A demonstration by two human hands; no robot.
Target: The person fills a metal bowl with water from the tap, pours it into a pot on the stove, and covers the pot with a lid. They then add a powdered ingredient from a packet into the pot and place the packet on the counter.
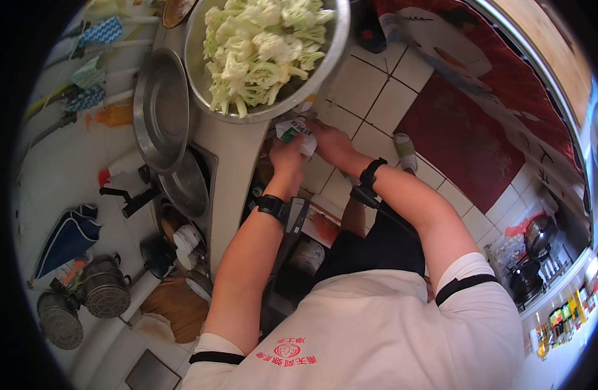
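Observation:
A small white and green plastic packet [295, 132] bearing writing is gripped between my two hands, just below a large metal bowl. My left hand [286, 155] pinches its lower edge. On the packet's other side, my right hand [330, 142] has its fingers closed on the edge; the fingertips are partly hidden. The metal bowl [339, 53] holds a heap of cut cauliflower florets [267, 53] and stands at the top of the view, partly over the counter's edge.
A metal basin [161, 109] leans at the left above the sink, where another metal basin [186, 183] and stacked dishes [186, 240] sit. The pale counter [230, 190] runs alongside. Beyond the tiled floor [386, 107] lies a dark red mat [464, 141]. Pans rest on a stove at the right.

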